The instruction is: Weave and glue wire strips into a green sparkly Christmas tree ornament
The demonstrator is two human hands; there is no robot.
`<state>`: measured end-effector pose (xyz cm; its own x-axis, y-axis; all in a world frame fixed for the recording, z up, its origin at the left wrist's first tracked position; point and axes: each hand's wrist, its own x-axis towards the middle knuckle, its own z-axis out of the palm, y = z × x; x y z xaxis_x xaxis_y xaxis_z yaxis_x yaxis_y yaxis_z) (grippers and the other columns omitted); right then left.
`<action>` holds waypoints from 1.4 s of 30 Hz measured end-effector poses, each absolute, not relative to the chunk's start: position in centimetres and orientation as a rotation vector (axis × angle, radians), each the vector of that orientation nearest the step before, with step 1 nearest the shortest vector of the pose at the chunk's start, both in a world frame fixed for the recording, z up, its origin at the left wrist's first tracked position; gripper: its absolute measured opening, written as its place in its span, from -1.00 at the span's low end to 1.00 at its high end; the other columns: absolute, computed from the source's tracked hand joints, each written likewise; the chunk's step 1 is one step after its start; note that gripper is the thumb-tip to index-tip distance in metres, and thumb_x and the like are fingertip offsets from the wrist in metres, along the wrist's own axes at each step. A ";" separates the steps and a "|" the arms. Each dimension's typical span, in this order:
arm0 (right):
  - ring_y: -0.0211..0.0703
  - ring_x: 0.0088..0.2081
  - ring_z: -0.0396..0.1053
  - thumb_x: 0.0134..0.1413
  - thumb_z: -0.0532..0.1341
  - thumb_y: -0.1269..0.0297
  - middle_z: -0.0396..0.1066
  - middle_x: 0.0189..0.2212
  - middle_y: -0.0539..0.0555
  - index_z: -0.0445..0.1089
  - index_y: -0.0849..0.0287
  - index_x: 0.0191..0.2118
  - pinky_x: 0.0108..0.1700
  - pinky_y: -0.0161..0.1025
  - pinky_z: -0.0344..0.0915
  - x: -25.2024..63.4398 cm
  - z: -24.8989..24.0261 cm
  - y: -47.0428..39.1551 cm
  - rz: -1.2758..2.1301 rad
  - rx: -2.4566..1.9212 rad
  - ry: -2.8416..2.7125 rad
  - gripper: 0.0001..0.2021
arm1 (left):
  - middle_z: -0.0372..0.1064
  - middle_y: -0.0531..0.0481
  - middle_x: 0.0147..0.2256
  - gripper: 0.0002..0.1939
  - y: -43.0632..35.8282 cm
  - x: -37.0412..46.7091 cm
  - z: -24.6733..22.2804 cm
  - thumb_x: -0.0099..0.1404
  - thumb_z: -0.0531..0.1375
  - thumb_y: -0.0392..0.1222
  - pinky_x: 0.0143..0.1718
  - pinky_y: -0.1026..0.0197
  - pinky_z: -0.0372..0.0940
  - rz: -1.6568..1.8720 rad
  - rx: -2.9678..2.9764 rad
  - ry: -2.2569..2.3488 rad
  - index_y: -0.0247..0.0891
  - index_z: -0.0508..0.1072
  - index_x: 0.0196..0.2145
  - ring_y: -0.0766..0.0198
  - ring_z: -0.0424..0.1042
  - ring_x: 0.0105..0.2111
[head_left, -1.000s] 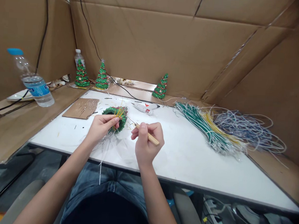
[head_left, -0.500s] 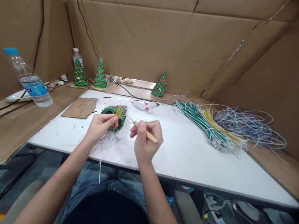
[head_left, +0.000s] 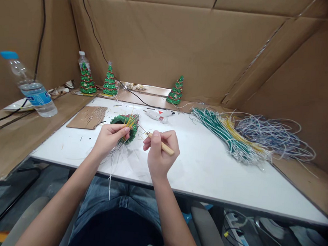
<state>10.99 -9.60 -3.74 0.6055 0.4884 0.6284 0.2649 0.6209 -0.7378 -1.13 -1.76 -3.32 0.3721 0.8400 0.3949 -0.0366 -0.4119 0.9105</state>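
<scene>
My left hand (head_left: 115, 134) pinches a bunch of thin wires (head_left: 129, 121), yellow at the upper ends, with white strands trailing below over the table edge. Behind that hand a small green tinsel tree (head_left: 132, 135) lies on its side, its hollow base facing me. My right hand (head_left: 163, 149) is closed around the light wooden handle of an awl-like tool (head_left: 166, 148). The tool's thin metal shaft points up and left toward the yellow wire ends; whether its tip touches them is too fine to tell.
Behind stands a glue gun (head_left: 159, 116), with a piece of cardboard (head_left: 88, 117) at left. Bundled green and yellow wires (head_left: 222, 131) and a tangle of white wire (head_left: 272, 134) lie right. Upright green trees (head_left: 175, 91) line the back; a water bottle (head_left: 38, 98) stands left on cardboard.
Both hands keep almost the same pose and hold the same things. The whole view has shifted very slightly.
</scene>
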 end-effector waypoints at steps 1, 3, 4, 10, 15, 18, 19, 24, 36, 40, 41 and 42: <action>-0.37 -0.69 0.26 0.18 0.14 0.21 0.32 -0.65 -0.12 0.12 0.14 -0.49 -0.63 -0.40 0.19 11.0 -3.7 -9.6 0.152 -0.922 -0.942 -0.74 | 0.34 0.01 -0.59 -0.70 -1.8 -1.1 -3.3 0.14 0.22 -0.09 -0.40 0.27 0.15 1.182 1.702 0.718 -0.30 0.45 -0.65 0.30 0.27 -0.49; -0.37 -0.69 0.26 0.18 0.14 0.21 0.32 -0.66 -0.12 0.13 0.14 -0.49 -0.64 -0.41 0.19 11.0 -3.7 -9.6 0.147 -0.922 -0.935 -0.74 | 0.35 0.01 -0.59 -0.70 -1.8 -1.1 -3.3 0.15 0.22 -0.09 -0.41 0.28 0.15 1.184 1.706 0.724 -0.30 0.45 -0.65 0.30 0.27 -0.50; -0.37 -0.69 0.26 0.18 0.13 0.21 0.32 -0.66 -0.12 0.13 0.14 -0.49 -0.64 -0.41 0.19 11.0 -3.7 -9.6 0.146 -0.926 -0.932 -0.74 | 0.35 0.01 -0.59 -0.70 -1.8 -1.1 -3.3 0.15 0.22 -0.09 -0.41 0.28 0.16 1.185 1.709 0.727 -0.30 0.45 -0.64 0.30 0.27 -0.50; -0.37 -0.70 0.26 0.18 0.13 0.19 0.31 -0.66 -0.12 0.11 0.14 -0.49 -0.64 -0.41 0.19 11.0 -3.6 -9.6 0.154 -0.936 -0.917 -0.73 | 0.34 0.01 -0.59 -0.70 -1.8 -1.1 -3.3 0.15 0.22 -0.09 -0.40 0.27 0.17 1.179 1.726 0.717 -0.30 0.44 -0.65 0.30 0.28 -0.50; -0.37 -0.70 0.25 0.18 0.13 0.20 0.31 -0.67 -0.12 0.11 0.14 -0.50 -0.65 -0.42 0.16 11.0 -3.5 -9.6 0.174 -0.928 -0.909 -0.72 | 0.34 0.01 -0.59 -0.70 -1.8 -1.1 -3.3 0.17 0.21 -0.10 -0.39 0.28 0.17 1.170 1.745 0.719 -0.30 0.44 -0.64 0.30 0.27 -0.50; -0.37 -0.71 0.24 0.17 0.14 0.17 0.30 -0.67 -0.12 0.11 0.14 -0.50 -0.66 -0.42 0.15 11.0 -3.5 -9.6 0.186 -0.930 -0.895 -0.72 | 0.34 0.01 -0.59 -0.70 -1.8 -1.1 -3.3 0.16 0.21 -0.10 -0.39 0.27 0.17 1.171 1.736 0.724 -0.30 0.44 -0.65 0.29 0.28 -0.49; -0.37 -0.71 0.24 0.17 0.14 0.17 0.30 -0.67 -0.12 0.11 0.14 -0.50 -0.66 -0.42 0.15 11.0 -3.5 -9.6 0.190 -0.931 -0.891 -0.71 | 0.34 0.02 -0.60 -0.70 -1.8 -1.1 -3.3 0.15 0.21 -0.10 -0.39 0.27 0.18 1.172 1.734 0.726 -0.29 0.44 -0.65 0.30 0.28 -0.50; -0.38 -0.72 0.24 0.17 0.13 0.17 0.30 -0.68 -0.12 0.10 0.14 -0.50 -0.67 -0.43 0.15 11.1 -3.5 -9.6 0.185 -0.942 -0.896 -0.71 | 0.36 0.01 -0.60 -0.70 -1.8 -1.0 -3.3 0.14 0.22 -0.09 -0.39 0.27 0.19 1.182 1.732 0.733 -0.30 0.45 -0.65 0.30 0.30 -0.50; -0.38 -0.73 0.22 0.16 0.14 0.18 0.30 -0.69 -0.12 0.11 0.14 -0.51 -0.68 -0.43 0.13 11.1 -3.6 -9.7 0.184 -0.931 -0.887 -0.71 | 0.36 0.01 -0.59 -0.70 -1.8 -1.1 -3.3 0.15 0.21 -0.10 -0.40 0.26 0.16 1.179 1.728 0.742 -0.30 0.45 -0.64 0.30 0.28 -0.50; -0.38 -0.73 0.23 0.16 0.15 0.20 0.30 -0.70 -0.13 0.11 0.15 -0.52 -0.68 -0.43 0.13 11.1 -3.6 -9.7 0.183 -0.933 -0.893 -0.71 | 0.35 0.01 -0.59 -0.70 -1.8 -1.1 -3.4 0.16 0.21 -0.10 -0.40 0.27 0.15 1.178 1.736 0.737 -0.31 0.45 -0.63 0.31 0.27 -0.50; -0.38 -0.73 0.23 0.16 0.15 0.21 0.30 -0.70 -0.13 0.11 0.15 -0.52 -0.68 -0.43 0.14 11.1 -3.6 -9.7 0.180 -0.931 -0.895 -0.71 | 0.35 0.02 -0.59 -0.70 -1.7 -1.1 -3.4 0.17 0.21 -0.10 -0.40 0.27 0.15 1.177 1.738 0.733 -0.31 0.45 -0.63 0.31 0.27 -0.50; -0.38 -0.73 0.23 0.17 0.14 0.21 0.30 -0.70 -0.13 0.11 0.15 -0.52 -0.68 -0.43 0.14 11.1 -3.7 -9.7 0.176 -0.930 -0.894 -0.72 | 0.35 0.02 -0.58 -0.70 -1.7 -1.1 -3.4 0.17 0.20 -0.10 -0.40 0.28 0.15 1.177 1.740 0.729 -0.31 0.45 -0.63 0.32 0.27 -0.50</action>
<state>11.10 -9.71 -3.65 0.6404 0.4901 0.5913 0.2301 0.6121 -0.7566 -1.13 -1.73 -3.44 0.3768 0.8328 0.4055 -0.0083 -0.4347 0.9005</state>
